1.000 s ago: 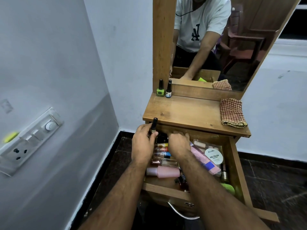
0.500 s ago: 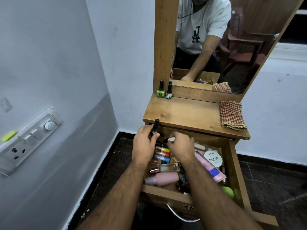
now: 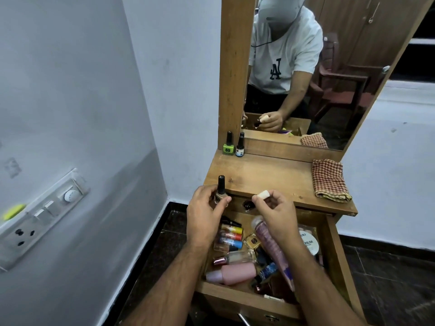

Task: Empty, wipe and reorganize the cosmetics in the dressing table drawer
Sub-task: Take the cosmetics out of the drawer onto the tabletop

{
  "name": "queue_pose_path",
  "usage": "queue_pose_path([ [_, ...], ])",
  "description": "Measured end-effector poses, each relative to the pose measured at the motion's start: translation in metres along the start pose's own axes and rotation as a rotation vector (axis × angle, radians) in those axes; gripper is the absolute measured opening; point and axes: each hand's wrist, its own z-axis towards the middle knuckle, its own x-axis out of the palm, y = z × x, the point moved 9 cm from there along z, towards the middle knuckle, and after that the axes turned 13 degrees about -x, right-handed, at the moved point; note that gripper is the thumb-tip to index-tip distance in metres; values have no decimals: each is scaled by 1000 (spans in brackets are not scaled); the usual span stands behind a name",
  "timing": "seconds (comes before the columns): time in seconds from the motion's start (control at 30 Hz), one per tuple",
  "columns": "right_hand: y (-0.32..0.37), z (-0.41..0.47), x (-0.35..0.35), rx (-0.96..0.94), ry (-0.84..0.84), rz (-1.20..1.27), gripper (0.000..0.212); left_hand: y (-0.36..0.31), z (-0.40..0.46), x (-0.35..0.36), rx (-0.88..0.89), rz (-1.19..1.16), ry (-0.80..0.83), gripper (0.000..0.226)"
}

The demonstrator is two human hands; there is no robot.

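Observation:
The open wooden drawer [image 3: 329, 234] holds several cosmetics: small coloured bottles, a pink bottle [image 3: 233, 274], a long pink tube [image 3: 270, 245] and a round nail polish remover tub [image 3: 308, 243]. My left hand [image 3: 204, 215] grips a beige nail polish bottle with a black cap [image 3: 221, 191] at the front edge of the tabletop [image 3: 270, 177]. My right hand [image 3: 275, 212] pinches a small bottle with a pale cap [image 3: 261, 195], held just above the drawer's back. A green nail polish [image 3: 228, 144] and a dark one [image 3: 240, 145] stand at the tabletop's back left.
A folded checked cloth [image 3: 328, 180] lies on the tabletop's right side. The mirror [image 3: 317, 67] rises behind it. A wall with a switch panel [image 3: 40, 215] is close on the left. Dark floor tiles surround the table.
Both hands have risen out of the drawer toward the tabletop edge. My right hand has lifted out the pale-capped bottle; my left still holds the black-capped one.

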Motion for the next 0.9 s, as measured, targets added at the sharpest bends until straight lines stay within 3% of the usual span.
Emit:
queue_pose_path([
  [0.17,26,52,-12,-144,-55,-283,8,-30,43,7,73,5,-22,40],
  [0.33,19,97,16,-127,105,-635,12,-42,89,39,60,171,55,46],
  [0.7,-6,124,36,-101,165,-558,24,-23,123,52,-84,186,44,49],
  [0.9,-9,142,47,-73,178,-558,28,-12,129,52,-76,99,177,53],
])
